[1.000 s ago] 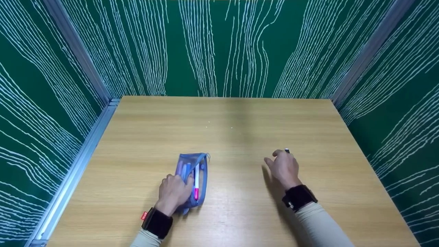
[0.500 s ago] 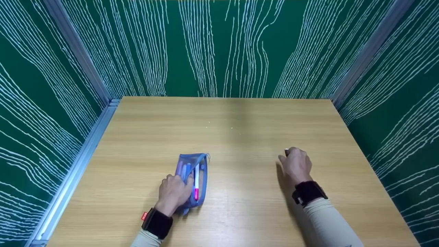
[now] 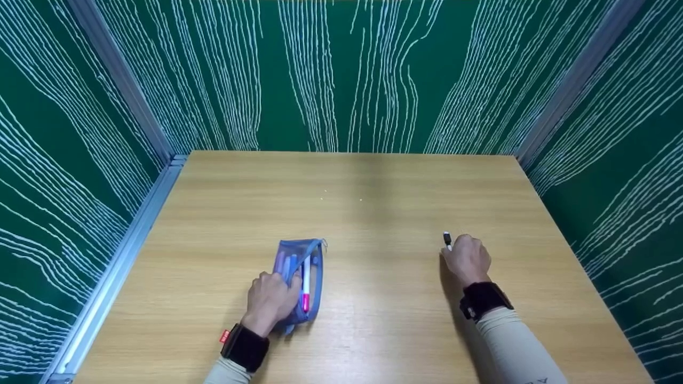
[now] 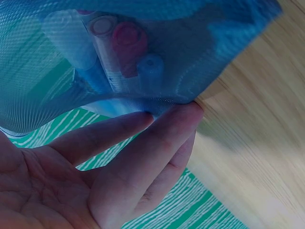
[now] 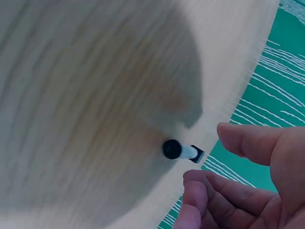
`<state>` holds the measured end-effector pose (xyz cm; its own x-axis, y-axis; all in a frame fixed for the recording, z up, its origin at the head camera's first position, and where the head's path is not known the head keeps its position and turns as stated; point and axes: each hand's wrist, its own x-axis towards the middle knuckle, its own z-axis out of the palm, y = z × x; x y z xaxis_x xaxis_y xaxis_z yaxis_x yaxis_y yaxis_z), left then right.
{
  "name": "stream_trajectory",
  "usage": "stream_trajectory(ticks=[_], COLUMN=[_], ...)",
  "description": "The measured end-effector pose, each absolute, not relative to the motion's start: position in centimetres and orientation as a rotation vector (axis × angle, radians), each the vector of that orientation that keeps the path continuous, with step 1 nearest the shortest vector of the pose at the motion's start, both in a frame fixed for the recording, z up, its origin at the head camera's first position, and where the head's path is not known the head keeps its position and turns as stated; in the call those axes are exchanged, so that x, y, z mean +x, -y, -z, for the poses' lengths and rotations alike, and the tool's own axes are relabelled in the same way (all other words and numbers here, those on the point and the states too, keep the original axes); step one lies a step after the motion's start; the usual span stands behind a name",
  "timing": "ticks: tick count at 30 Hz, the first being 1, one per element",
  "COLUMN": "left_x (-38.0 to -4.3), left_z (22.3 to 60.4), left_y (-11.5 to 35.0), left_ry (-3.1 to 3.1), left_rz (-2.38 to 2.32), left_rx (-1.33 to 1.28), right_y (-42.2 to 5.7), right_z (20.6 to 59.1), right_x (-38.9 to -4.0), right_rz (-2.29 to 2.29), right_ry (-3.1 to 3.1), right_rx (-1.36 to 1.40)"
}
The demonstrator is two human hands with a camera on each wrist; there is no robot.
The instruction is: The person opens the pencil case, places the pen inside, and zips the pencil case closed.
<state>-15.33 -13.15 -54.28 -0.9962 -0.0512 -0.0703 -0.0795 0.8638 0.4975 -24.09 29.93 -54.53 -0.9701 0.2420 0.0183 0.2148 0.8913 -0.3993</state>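
Observation:
In the head view, my left hand (image 3: 272,301) grips a blue mesh pencil case (image 3: 315,290) that holds several pens. One white marker (image 3: 306,277) in it has a pink end. Seen from the left wrist, the fingertips (image 4: 183,117) pinch the mesh edge of the case (image 4: 200,43), with several pen ends showing through. On the right, a whiteboard marker (image 3: 447,240) with a black cap lies on the table, partly hidden by my right hand (image 3: 467,260). In the right wrist view, thumb and loosely bent fingers stand apart, with the marker (image 5: 183,151) just beyond them, apparently untouched.
Both hands are over a light wooden table (image 3: 368,341). A few tiny white specks (image 3: 360,200) dot its far half. Green walls (image 3: 299,74) with white wavy lines stand behind and on both sides, and a metal rail (image 3: 122,245) runs along the left edge.
My right hand has moved to the right and slightly towards me, leaving more of the marker's black cap in sight. The marker, my left hand and the pencil case stay in place.

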Motion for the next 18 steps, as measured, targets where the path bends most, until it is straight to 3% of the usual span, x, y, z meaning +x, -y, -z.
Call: stream_trajectory(ticks=[18], left_x=[-15.31], left_z=[54.21], left_y=[13.06], left_ry=[-3.024], left_rz=[-0.722], left_rx=[-0.107], right_y=[-30.0], right_z=[54.93], right_x=[-24.26], right_rz=[-0.629], right_ry=[2.993], right_rx=[-0.35])
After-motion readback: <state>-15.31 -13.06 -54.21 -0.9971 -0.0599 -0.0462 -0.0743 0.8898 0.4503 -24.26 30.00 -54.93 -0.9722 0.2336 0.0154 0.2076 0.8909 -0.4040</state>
